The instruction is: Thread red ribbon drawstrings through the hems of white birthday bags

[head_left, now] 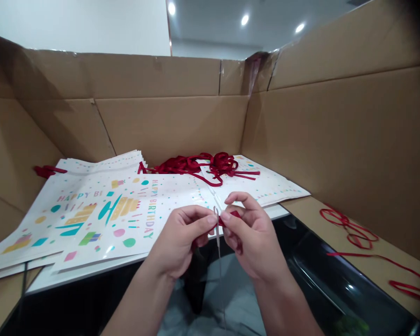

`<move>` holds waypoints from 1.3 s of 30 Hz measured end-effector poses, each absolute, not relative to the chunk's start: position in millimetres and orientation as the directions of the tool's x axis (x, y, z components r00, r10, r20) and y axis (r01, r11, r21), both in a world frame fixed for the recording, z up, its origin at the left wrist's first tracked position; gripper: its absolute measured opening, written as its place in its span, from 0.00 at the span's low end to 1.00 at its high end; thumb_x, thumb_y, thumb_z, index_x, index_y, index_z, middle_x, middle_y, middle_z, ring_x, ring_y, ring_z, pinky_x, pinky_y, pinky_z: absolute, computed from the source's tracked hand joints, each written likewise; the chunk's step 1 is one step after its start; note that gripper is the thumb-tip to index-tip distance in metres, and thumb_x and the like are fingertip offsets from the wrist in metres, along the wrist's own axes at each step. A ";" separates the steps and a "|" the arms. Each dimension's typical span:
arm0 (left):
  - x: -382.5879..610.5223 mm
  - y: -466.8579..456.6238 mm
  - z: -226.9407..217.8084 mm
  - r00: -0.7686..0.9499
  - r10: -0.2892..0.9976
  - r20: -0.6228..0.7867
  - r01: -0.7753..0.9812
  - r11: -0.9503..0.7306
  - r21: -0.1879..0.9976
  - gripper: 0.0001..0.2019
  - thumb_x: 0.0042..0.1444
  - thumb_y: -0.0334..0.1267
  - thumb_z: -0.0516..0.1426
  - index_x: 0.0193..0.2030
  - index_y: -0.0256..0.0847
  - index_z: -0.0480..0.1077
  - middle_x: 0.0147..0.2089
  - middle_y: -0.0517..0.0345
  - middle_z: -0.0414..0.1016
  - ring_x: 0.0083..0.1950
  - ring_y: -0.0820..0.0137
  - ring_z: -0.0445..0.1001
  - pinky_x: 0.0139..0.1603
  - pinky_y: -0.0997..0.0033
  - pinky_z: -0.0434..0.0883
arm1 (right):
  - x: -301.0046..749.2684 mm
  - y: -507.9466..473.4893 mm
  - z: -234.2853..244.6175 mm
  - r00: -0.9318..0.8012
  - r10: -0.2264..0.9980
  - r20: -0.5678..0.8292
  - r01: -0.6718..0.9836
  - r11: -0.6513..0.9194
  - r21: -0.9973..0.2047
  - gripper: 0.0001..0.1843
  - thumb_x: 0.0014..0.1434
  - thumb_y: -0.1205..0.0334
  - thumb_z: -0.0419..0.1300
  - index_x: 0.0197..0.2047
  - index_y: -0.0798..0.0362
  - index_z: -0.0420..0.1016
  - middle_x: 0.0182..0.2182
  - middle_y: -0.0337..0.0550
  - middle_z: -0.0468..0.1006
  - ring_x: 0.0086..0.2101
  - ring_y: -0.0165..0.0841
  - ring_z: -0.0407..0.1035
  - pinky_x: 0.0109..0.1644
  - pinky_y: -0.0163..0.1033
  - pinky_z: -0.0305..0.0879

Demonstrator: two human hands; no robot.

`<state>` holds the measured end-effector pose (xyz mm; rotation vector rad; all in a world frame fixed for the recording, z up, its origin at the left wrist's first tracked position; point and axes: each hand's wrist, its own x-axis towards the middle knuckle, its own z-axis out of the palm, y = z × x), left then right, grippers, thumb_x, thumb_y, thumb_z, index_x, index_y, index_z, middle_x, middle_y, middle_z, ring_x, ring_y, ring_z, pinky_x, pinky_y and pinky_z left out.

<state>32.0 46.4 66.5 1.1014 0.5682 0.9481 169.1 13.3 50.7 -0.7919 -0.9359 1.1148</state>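
My left hand (184, 238) and my right hand (250, 233) meet in front of me, fingertips pinched together. Between them is a thin wire threading tool (217, 224) with a loop at its top and a long stem hanging down. My right hand pinches the end of a red ribbon (235, 214) at the loop. My left hand pinches the tool just beside the loop. Just beyond the hands lie flat white "Happy Birthday" paper bags (101, 214).
A heap of red ribbons (203, 164) lies on the bags at the back. More flat bags (266, 184) lie to the right. Loose red ribbons (350, 231) rest on the cardboard ledge at right. Tall cardboard walls (168, 116) surround the table. A dark chair (336, 284) sits below.
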 end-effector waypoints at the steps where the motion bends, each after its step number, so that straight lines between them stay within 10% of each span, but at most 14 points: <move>1: 37.1 44.4 60.0 0.522 0.853 0.002 -0.411 0.249 0.877 0.13 0.45 0.40 0.71 0.36 0.38 0.77 0.22 0.63 0.68 0.21 0.81 0.58 0.21 0.82 0.56 | 168.4 13.4 46.0 0.163 0.975 0.153 -0.439 0.210 -0.874 0.21 0.51 0.55 0.70 0.43 0.49 0.65 0.19 0.28 0.63 0.15 0.20 0.51 0.16 0.25 0.44; 12: 78.1 12.7 14.8 0.314 0.949 -0.002 -0.514 0.172 0.840 0.21 0.47 0.46 0.71 0.44 0.36 0.78 0.24 0.62 0.72 0.24 0.80 0.65 0.30 0.80 0.65 | 163.7 -0.6 14.1 0.235 0.969 -0.080 -0.631 0.090 -0.771 0.21 0.47 0.60 0.69 0.41 0.49 0.64 0.26 0.31 0.66 0.20 0.21 0.56 0.21 0.26 0.54; 22: 74.7 12.4 9.4 0.277 0.961 0.003 -0.418 0.118 0.901 0.20 0.52 0.50 0.67 0.41 0.34 0.73 0.22 0.65 0.66 0.24 0.80 0.62 0.28 0.79 0.59 | 195.9 -4.4 8.0 0.231 0.894 0.384 0.122 0.365 -0.923 0.13 0.63 0.52 0.63 0.43 0.52 0.79 0.41 0.45 0.75 0.41 0.33 0.70 0.45 0.34 0.69; 35: 48.7 16.6 -11.7 0.459 0.885 0.074 -0.097 -0.032 0.995 0.12 0.58 0.45 0.61 0.40 0.36 0.75 0.30 0.58 0.73 0.32 0.73 0.67 0.36 0.72 0.66 | 210.5 -7.1 22.6 -0.042 0.934 0.354 0.512 0.325 -0.795 0.16 0.69 0.53 0.54 0.34 0.54 0.72 0.30 0.40 0.72 0.31 0.28 0.65 0.36 0.32 0.63; 39: 15.9 54.4 -19.6 0.402 0.887 0.229 0.246 -0.345 0.906 0.13 0.59 0.43 0.61 0.48 0.40 0.76 0.43 0.54 0.79 0.43 0.67 0.74 0.48 0.67 0.69 | 208.3 -4.0 12.3 -0.072 0.933 0.352 0.497 0.339 -0.799 0.18 0.71 0.52 0.49 0.34 0.54 0.67 0.29 0.39 0.68 0.30 0.28 0.61 0.35 0.32 0.59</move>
